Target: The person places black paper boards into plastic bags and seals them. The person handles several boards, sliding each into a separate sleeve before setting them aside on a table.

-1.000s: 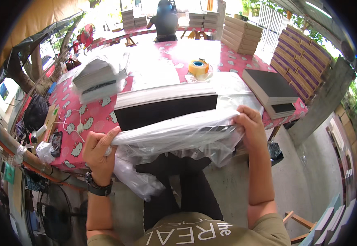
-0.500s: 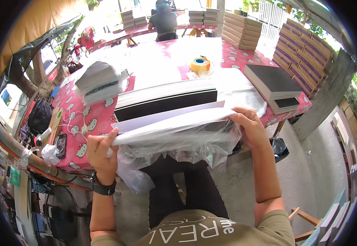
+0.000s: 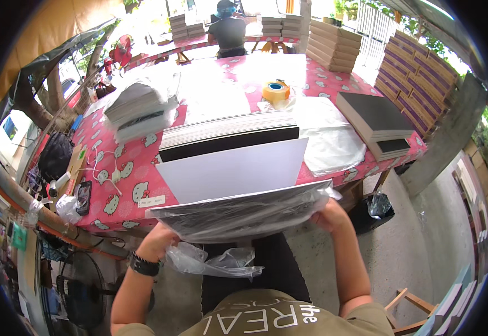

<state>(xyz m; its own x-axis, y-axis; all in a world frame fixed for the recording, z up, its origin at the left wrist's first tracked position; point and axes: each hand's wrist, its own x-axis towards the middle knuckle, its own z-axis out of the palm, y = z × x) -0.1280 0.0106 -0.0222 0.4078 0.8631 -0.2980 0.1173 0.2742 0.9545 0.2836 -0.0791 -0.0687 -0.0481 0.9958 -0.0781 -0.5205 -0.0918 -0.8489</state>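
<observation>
Between my hands, in front of the table's near edge, is a thin dark panel in a clear plastic bag (image 3: 238, 215), its long pale edge turned up. My left hand (image 3: 161, 241) grips the bag near the lower left corner; my right hand (image 3: 330, 216) grips its right end. Loose plastic hangs below, next to my left hand. Just beyond, a plain white sheet (image 3: 232, 171) leans back against a row of upright panels (image 3: 230, 134), white-edged with a black face in front. My fingertips are partly hidden by the plastic.
The table's pink patterned cloth (image 3: 126, 193) bears a plastic-wrapped stack (image 3: 137, 109), a tape roll (image 3: 276, 91), flat clear bags (image 3: 333, 140) and dark-covered panels (image 3: 375, 117). Cartons (image 3: 414, 78) rise at right. A person (image 3: 228, 31) sits at the far table. A bin (image 3: 371, 213) stands below.
My hands have come down and toward me, bringing the bagged panel off the white sheet. That sheet now shows its full face, and the bag's dark side is turned toward me.
</observation>
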